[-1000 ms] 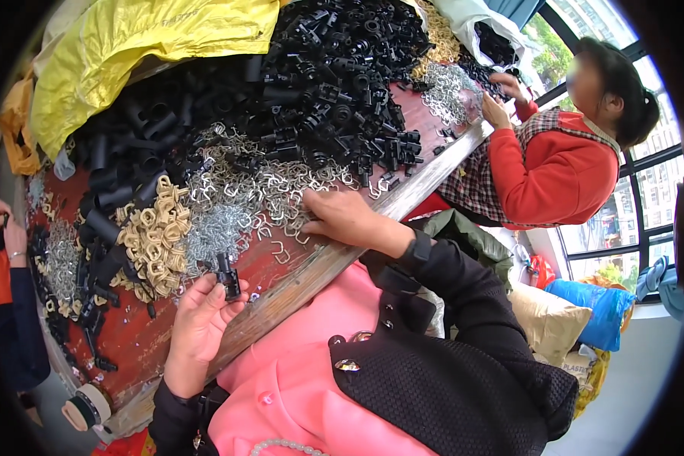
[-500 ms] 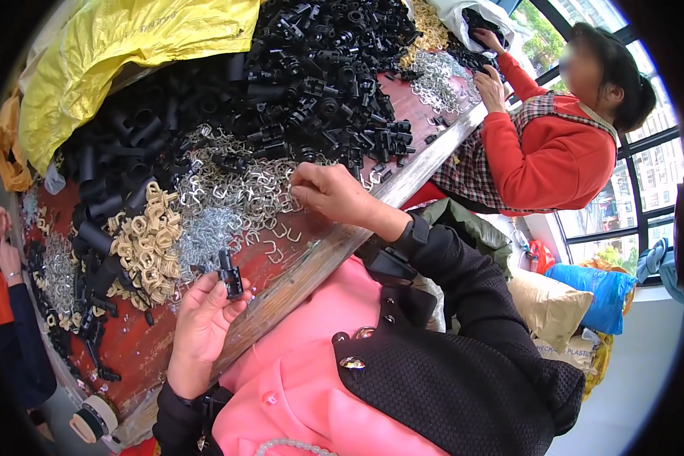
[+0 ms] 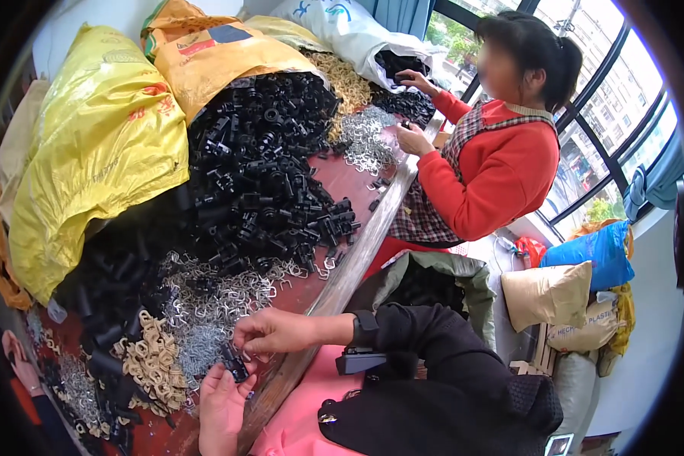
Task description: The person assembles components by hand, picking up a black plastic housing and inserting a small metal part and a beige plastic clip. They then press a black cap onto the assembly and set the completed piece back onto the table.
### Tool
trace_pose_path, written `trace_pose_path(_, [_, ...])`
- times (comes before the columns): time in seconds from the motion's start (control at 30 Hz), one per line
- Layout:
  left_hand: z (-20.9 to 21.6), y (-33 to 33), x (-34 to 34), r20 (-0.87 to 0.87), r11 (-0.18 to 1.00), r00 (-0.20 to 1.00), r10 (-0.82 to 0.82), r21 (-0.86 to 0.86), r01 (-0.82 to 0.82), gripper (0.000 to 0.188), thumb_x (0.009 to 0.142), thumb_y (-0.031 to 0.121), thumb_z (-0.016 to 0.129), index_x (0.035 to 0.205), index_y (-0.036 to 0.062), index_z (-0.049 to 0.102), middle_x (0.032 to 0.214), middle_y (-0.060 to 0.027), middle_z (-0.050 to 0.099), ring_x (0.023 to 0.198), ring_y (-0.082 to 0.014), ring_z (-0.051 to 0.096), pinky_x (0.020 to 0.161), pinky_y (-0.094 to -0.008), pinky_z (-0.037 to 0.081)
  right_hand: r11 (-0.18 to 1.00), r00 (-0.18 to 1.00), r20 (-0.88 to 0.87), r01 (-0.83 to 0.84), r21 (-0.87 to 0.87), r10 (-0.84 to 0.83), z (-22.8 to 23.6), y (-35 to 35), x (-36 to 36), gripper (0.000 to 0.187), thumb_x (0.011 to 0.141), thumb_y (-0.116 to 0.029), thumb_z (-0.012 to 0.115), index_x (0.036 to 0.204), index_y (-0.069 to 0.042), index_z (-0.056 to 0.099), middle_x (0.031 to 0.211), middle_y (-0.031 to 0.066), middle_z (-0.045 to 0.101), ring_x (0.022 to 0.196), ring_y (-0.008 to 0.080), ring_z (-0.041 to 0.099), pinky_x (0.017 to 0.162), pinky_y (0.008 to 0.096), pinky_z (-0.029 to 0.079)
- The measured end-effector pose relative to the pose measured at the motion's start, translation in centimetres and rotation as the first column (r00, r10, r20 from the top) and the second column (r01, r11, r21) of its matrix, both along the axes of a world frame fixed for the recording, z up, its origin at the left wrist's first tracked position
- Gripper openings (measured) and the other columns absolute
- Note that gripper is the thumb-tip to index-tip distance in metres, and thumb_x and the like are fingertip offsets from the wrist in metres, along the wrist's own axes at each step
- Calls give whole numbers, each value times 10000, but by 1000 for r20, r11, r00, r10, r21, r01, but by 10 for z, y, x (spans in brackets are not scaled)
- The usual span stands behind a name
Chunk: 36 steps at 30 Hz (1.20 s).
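Between the thumb and fingers of my left hand point(image 3: 222, 401) is a small black plastic fitting point(image 3: 236, 366), held upright near the table's wooden edge. My right hand point(image 3: 277, 332) meets it from the right, thumb and fingertips pinched against its top; whatever they pinch is too small to make out. Just beyond lies a heap of silver U-shaped metal clips point(image 3: 224, 298). Small bluish-silver pieces, seemingly screws point(image 3: 197, 351), are piled beside my left fingertips. Left of them are beige plastic rings point(image 3: 152, 363). Black plastic fittings point(image 3: 262, 182) form a large heap farther back.
A wooden rail point(image 3: 342, 287) borders the red table. Yellow point(image 3: 99, 175) and orange sacks point(image 3: 228, 53) stand behind the heaps. A co-worker in red point(image 3: 486, 178) handles parts at far right; another person's hand point(image 3: 24, 365) shows at far left. A green sack point(image 3: 471, 277) stands beside me.
My right hand has come from the clip heap to the black fitting in my left hand, and its fingers now touch it. The view has shifted, showing more of the far sacks.
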<state>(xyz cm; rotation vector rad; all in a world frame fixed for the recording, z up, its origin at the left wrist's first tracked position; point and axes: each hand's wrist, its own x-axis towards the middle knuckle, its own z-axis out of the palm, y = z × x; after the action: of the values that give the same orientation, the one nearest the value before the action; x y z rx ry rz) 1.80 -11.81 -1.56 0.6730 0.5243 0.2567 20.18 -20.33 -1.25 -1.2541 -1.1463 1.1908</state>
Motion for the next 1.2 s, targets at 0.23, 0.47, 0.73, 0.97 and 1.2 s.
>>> trace_pose_path(0.23, [2, -2, 4, 68, 1000, 998, -12, -24, 13, 312, 810, 159, 557, 1051, -16, 464, 918, -135, 577, 862, -242, 573, 746, -329, 495, 992, 987, -129, -107, -69, 98, 7, -2, -4, 70, 817, -48, 476, 772, -3, 506, 670, 27, 584, 492, 69, 514, 456, 207, 427])
trace_pose_path(0.47, [2, -1, -1, 165, 998, 986, -18, -52, 27, 329, 818, 162, 545, 1072, -24, 449, 952, -137, 565, 885, -236, 566, 763, -323, 488, 983, 982, -52, -184, -26, 183, 1, -7, -10, 115, 830, -112, 501, 775, -13, 519, 638, 19, 558, 513, 63, 512, 437, 199, 416])
trace_pose_path(0.73, [1, -1, -9, 232, 992, 966, 117, -71, -103, 294, 841, 158, 508, 1070, -18, 454, 1024, -141, 541, 971, -245, 534, 811, -332, 466, 973, 980, -13, -199, -115, 199, 15, -12, -12, 119, 848, -157, 505, 825, -39, 512, 645, 5, 546, 478, 47, 483, 440, 191, 399])
trace_pose_path(0.97, [4, -2, -2, 258, 985, 952, 165, -93, -145, 267, 848, 154, 495, 1052, -18, 480, 1032, -124, 552, 993, -233, 524, 870, -351, 427, 988, 950, -311, -34, -153, -15, 8, -6, -11, 119, 860, -147, 501, 837, -30, 506, 653, 7, 549, 509, 41, 471, 441, 178, 382])
trace_pose_path(1.2, [4, -5, -7, 249, 985, 954, 170, -85, -153, 226, 847, 145, 507, 1021, 1, 518, 994, -110, 572, 959, -171, 538, 857, -299, 428, 985, 987, -157, -52, -162, 27, 8, -3, -20, 159, 871, -177, 485, 815, -29, 493, 645, 0, 513, 529, 39, 437, 459, 178, 360])
